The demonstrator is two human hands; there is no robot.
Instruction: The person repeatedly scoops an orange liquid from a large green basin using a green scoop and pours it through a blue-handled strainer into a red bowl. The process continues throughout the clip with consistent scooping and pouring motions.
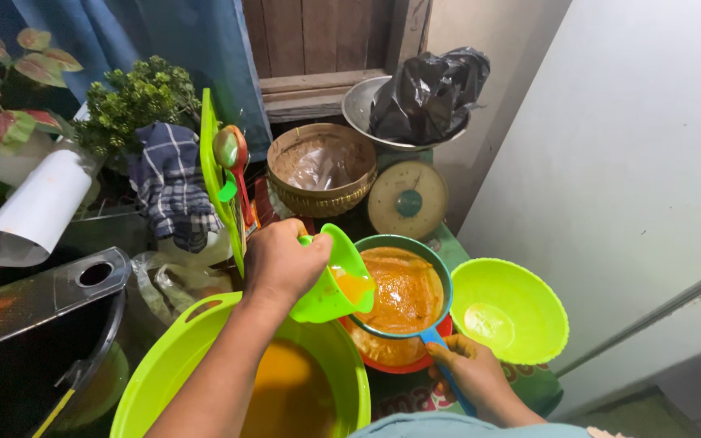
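Head view: left hand (pixel 281 264) grips green scoop (pixel 336 280) tipping orange liquid, seemingly into strainer (pixel 403 292) clasped by right hand (pixel 472 369).

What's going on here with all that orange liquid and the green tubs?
A person's left hand tips a green cup of orange liquid into a blue-rimmed strainer. The right hand holds the strainer's blue handle. Below sits a big green tub holding more orange liquid, and a nearly empty green bowl stands on the right.
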